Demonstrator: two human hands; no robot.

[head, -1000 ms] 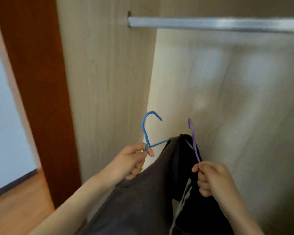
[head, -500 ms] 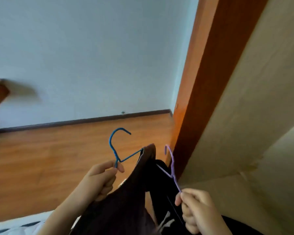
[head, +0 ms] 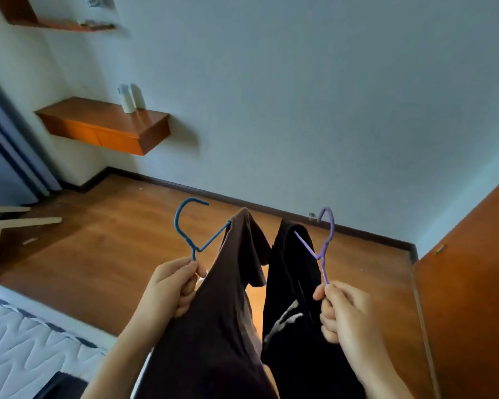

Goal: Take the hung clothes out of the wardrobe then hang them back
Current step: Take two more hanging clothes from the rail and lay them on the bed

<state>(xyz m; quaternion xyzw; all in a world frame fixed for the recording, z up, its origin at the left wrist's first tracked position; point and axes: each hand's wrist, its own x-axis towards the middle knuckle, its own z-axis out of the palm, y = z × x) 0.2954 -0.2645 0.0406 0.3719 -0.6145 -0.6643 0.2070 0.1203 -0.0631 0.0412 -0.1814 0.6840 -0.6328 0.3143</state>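
- We've got both garments out and held mid-frame: left hand (head: 172,286) clamped on the neck of the blue hanger (head: 189,230), right hand (head: 344,311) clamped on the neck of the purple hanger (head: 324,240).
- Left fingers (head: 185,289) are curled tight round the blue stem just under the hook; right fingers (head: 327,315) are pinched shut on the purple stem the same way.
- Brown garment (head: 216,312) hangs off the blue hanger at lower centre; black garment (head: 291,298), with a pale print, hangs off the purple one just beside it. A narrow gap shows between them up top; lower down we can't tell if they touch.
- Handling: fabric is soft and limp, so it'll swing and could slide off a shoulder if we tilt a hanger. Thin hangers look light and a bit springy.
- Best hold is where we are: on the stem below the hook, hook left free to catch a rail.
- Wardrobe door (head: 467,283) sits at right of frame; no rail in view. We judge take-out done and rehang pending.
- Bed (head: 26,335) is at lower left, wooden floor (head: 98,240) below.
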